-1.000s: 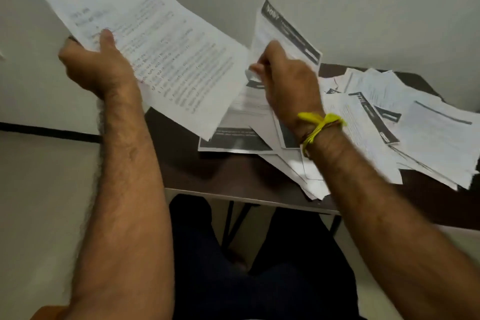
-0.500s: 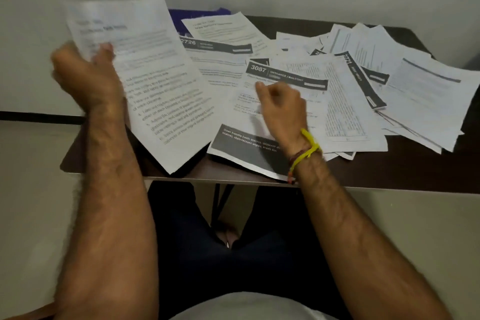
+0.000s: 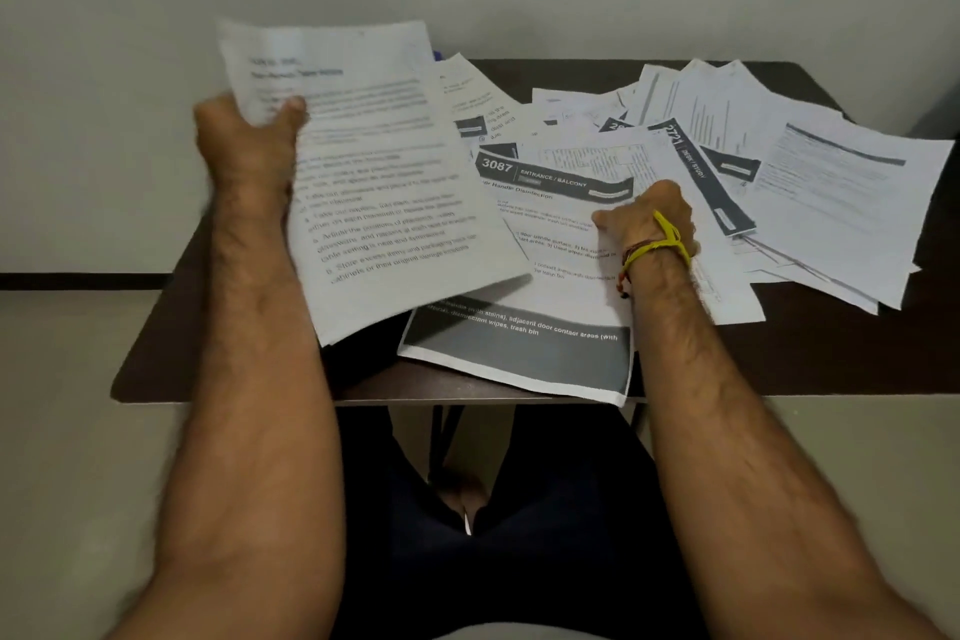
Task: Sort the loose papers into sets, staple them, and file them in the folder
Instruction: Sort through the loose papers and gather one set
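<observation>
I am early in the sorting: my left hand [image 3: 244, 140] grips one sheet [image 3: 374, 182] lifted at nine o'clock, my right hand [image 3: 649, 218] rests on the 3087 page [image 3: 545, 244], loose papers [image 3: 779, 172] cover the tabletop [image 3: 779, 359] toward two o'clock, nothing stapled or filed.

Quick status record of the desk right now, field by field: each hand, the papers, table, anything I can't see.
left hand: grips a text sheet by its upper left edge, lifted off the table
right hand: rests on the 3087 sheet, fingers curled at the papers; grasp unclear
3087 sheet: flat, front edge overhanging the table
loose papers: unsorted, overlapping, spread over the right half
table: dark, against the wall
stapler: not in view
folder: not clearly visible
</observation>
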